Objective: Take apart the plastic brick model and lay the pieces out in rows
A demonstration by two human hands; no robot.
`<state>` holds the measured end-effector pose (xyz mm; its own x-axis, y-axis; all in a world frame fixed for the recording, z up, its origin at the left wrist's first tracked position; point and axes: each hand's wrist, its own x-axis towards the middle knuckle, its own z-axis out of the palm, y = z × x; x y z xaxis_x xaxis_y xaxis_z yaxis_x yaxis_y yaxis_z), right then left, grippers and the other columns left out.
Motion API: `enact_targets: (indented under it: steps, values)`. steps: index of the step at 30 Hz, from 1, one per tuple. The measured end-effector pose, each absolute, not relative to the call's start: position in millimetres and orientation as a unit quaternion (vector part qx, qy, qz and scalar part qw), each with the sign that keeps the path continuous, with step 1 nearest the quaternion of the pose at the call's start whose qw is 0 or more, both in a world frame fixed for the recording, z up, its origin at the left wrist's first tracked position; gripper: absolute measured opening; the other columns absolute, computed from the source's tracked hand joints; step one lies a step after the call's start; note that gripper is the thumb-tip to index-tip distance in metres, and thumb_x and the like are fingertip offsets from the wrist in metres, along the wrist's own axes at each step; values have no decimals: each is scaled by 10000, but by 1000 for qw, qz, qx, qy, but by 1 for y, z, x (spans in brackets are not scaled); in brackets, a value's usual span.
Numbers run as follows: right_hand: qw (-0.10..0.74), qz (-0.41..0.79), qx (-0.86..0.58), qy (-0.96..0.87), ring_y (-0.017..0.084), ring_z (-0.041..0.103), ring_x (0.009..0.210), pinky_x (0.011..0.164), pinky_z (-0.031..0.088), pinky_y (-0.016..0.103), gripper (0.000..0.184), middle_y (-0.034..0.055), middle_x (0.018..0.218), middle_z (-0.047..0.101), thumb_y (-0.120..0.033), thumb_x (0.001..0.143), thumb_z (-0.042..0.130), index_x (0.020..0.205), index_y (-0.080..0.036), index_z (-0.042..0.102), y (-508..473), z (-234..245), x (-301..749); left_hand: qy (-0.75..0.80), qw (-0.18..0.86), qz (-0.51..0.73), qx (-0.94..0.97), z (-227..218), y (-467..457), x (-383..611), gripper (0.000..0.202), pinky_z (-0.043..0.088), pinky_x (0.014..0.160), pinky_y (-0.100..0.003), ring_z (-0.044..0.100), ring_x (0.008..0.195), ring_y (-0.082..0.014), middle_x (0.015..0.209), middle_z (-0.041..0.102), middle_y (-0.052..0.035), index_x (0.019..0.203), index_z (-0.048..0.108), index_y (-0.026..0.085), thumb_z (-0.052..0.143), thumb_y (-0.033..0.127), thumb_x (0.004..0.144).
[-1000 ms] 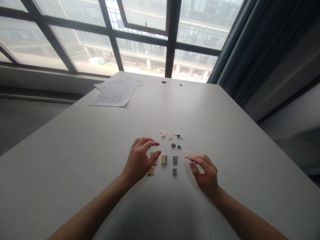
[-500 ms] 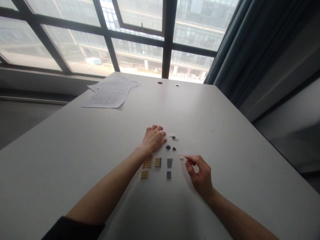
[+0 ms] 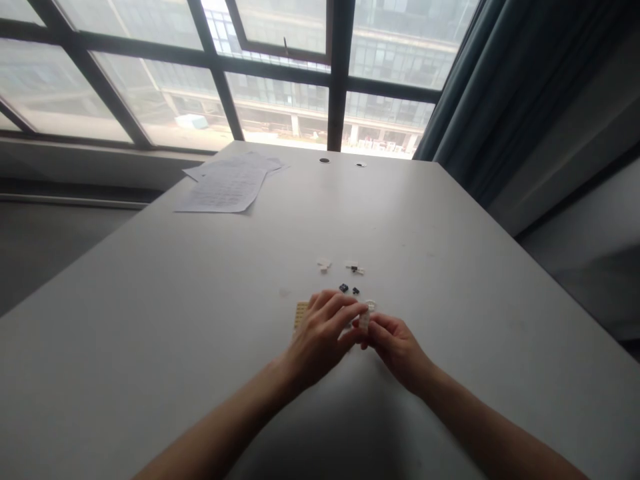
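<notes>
white studded plastic brick (image 3: 365,323) pinched in the left hand (image 3: 323,335)

it stands between thumb and fingers over the white tabletop (image 3: 200,280). the right hand (image 3: 403,352) is narrowed at its edge, perhaps gripping it too, though the overlap makes that hard to tell. a tan studded plastic plate (image 3: 301,311) lies partly hidden behind the left hand.

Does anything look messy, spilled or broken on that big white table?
Just the papers: they lie crooked and overlapping at the far left of the table, not neatly stacked. I see nothing spilled or broken, but the left hand hides part of the tan piece.
</notes>
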<state>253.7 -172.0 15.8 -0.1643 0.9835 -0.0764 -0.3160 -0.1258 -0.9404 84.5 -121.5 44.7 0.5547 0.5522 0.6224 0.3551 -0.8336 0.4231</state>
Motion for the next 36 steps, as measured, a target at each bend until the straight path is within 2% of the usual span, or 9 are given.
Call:
enact_targets:
  steps: [5,10,15,20,23,28,30,33,36]
  values:
    - [504,665,-412,-366,98,497,659,660,389,225,156,-4,741,610,-312,794,712,835,-171,660,-175,10,249,255,116,402,872,37,-126,79,215,406,836,-343,543,924,-191,961,661,-40,1062,585,211,639,242,857]
    - [520,625,-454,-365,78,443,582,572,341,199,245,-51,619,533,-289,713,785,736,-172,571,-176,10,248,255,105,390,878,32,-129,76,228,406,847,-356,542,947,-204,980,662,-45,1063,587,211,648,243,845]
    - [523,579,-479,-402,79,451,574,554,355,200,278,-49,610,527,-311,688,801,700,-168,563,-179,19,248,261,70,396,877,30,-130,75,207,415,834,-359,552,933,-207,962,668,-50,1027,603,198,659,244,834]
    - [528,548,-451,-467,121,550,709,668,444,241,199,-2,778,613,-293,727,772,814,-185,629,-183,19,250,269,50,393,878,28,-130,72,232,423,820,-364,562,896,-204,937,670,-54,1066,600,192,637,263,849]
    - [539,518,-449,-489,118,573,728,706,469,243,177,-9,805,622,-254,743,762,859,-210,636,-186,16,250,263,44,386,883,28,-131,71,272,425,825,-375,562,899,-208,952,667,-64,1112,580,177,625,260,857]
    - [572,496,-428,-493,117,597,735,712,504,245,439,-35,814,628,-217,699,797,1080,-284,590,-187,15,249,239,26,369,898,30,-135,73,315,427,809,-378,558,883,-215,928,666,-68,1176,547,152,592,230,874]
    - [562,482,-441,-507,129,612,752,721,513,258,384,-17,842,647,-234,706,793,1047,-266,620,-188,16,248,222,17,359,907,29,-137,73,256,426,797,-372,558,865,-209,900,663,-64,1132,565,147,569,196,881]
    - [539,465,-482,-511,142,626,728,686,519,266,188,9,815,666,-286,750,754,908,-221,673,-187,17,249,207,9,343,916,28,-138,73,167,425,784,-361,559,833,-194,855,658,-54,1041,593,144,550,155,879]
    - [513,447,-523,-514,130,588,609,581,496,255,182,3,706,632,-352,797,697,904,-204,699,-184,20,254,206,4,345,915,30,-135,72,179,426,777,-350,563,822,-186,832,660,-42,1043,601,161,563,156,869]
